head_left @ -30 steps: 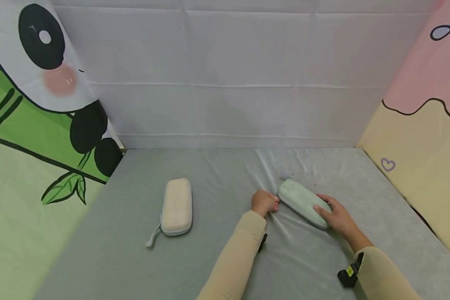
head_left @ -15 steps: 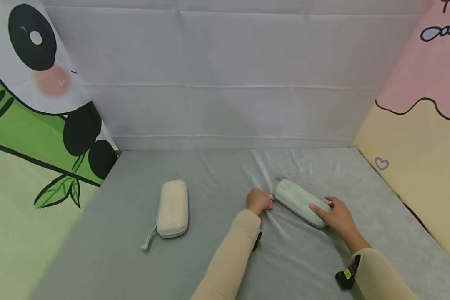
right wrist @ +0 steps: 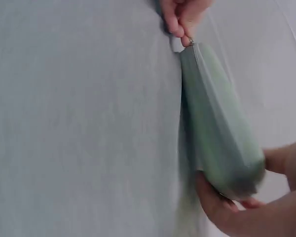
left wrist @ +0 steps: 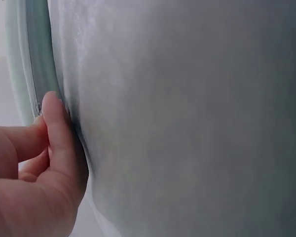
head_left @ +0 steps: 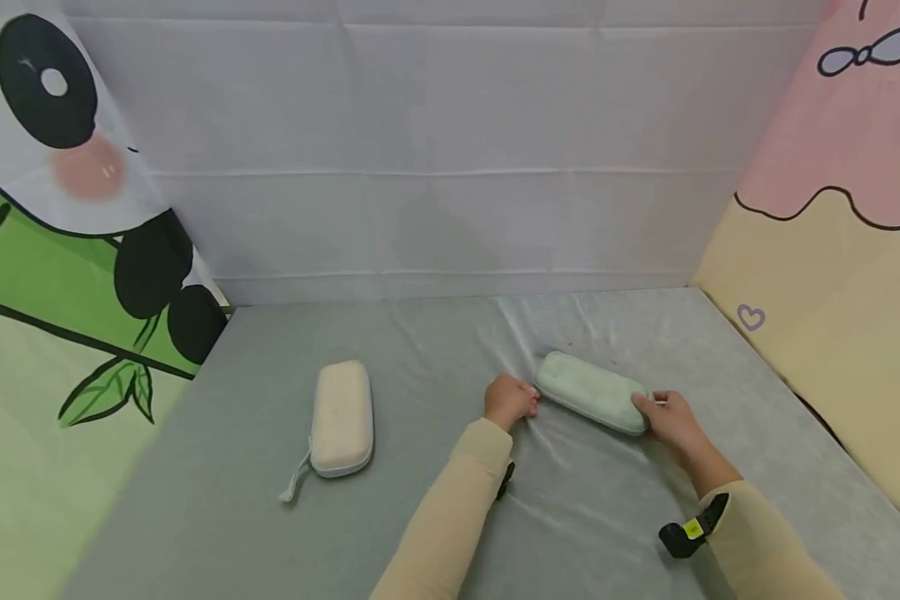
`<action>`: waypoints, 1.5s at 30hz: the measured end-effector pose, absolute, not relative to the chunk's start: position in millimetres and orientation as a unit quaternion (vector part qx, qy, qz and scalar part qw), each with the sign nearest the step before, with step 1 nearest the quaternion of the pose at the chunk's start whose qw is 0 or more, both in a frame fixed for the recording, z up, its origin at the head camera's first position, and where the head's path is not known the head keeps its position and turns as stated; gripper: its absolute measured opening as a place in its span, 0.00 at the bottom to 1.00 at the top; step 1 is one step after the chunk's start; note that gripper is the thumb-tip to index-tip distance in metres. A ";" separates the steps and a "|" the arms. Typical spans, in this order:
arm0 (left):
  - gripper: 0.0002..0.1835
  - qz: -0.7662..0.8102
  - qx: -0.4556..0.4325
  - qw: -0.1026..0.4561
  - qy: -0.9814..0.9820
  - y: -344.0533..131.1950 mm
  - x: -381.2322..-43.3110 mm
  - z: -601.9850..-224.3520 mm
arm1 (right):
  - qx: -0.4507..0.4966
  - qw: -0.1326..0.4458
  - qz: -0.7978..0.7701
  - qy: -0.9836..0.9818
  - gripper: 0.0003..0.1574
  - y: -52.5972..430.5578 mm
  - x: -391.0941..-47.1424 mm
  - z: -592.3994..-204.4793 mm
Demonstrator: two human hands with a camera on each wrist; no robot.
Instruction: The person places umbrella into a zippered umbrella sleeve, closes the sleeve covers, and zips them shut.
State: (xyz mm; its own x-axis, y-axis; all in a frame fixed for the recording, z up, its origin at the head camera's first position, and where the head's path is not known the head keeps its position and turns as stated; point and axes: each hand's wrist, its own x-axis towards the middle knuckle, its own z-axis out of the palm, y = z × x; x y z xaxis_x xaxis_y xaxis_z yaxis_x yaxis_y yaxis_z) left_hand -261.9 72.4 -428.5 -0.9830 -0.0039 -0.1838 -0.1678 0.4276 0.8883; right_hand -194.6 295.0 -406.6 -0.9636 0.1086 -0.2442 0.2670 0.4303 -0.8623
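A pale green zip case (head_left: 591, 392) lies slantwise on the grey cloth, right of centre in the head view. At its left end my left hand (head_left: 508, 402) pinches the zipper pull, mostly hidden by the fingertips; a bit of metal (right wrist: 191, 42) shows there in the right wrist view. The zipper (left wrist: 38, 54) runs along the case's side and looks closed. My right hand (head_left: 675, 423) grips the opposite end, thumb on the near side and fingers behind. Left of both hands lies a cream zip case (head_left: 342, 417) with a wrist strap (head_left: 295, 479).
Grey cloth (head_left: 217, 500) covers the table and is creased around the green case. A white sheet (head_left: 450, 100) hangs behind the table. Cartoon-printed panels stand at the left (head_left: 15, 383) and right (head_left: 832, 292).
The green case has turned to lie more level, and my right hand has slid onto its right end. My left hand keeps its pinch. The head view has swung slightly right.
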 end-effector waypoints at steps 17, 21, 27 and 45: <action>0.08 0.564 -0.057 0.165 0.807 49.0 -238.8 -429.7 | 0.094 -0.045 -0.459 0.882 0.28 277.9 -243.0 -418.7; 0.09 0.556 -0.058 0.152 0.815 49.3 -237.5 -429.5 | 0.119 -0.097 -0.384 0.910 0.31 260.5 -243.9 -419.0; 0.09 0.553 -0.069 0.155 0.816 49.1 -240.5 -431.3 | 0.066 -0.035 -0.370 0.926 0.41 244.4 -241.1 -421.7; 0.10 0.544 -0.085 0.144 0.823 50.7 -247.1 -431.9 | 0.035 -0.022 -0.385 0.922 0.43 254.2 -248.1 -430.7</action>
State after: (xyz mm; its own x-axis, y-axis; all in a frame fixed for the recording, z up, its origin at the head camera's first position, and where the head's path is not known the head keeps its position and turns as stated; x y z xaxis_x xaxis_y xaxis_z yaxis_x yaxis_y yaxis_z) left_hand -247.1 50.7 -431.9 -0.9443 0.0168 -0.3287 -0.2958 0.3946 0.8699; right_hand -248.1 254.2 -430.7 -0.9966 0.0813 0.0129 0.0480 0.7011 -0.7115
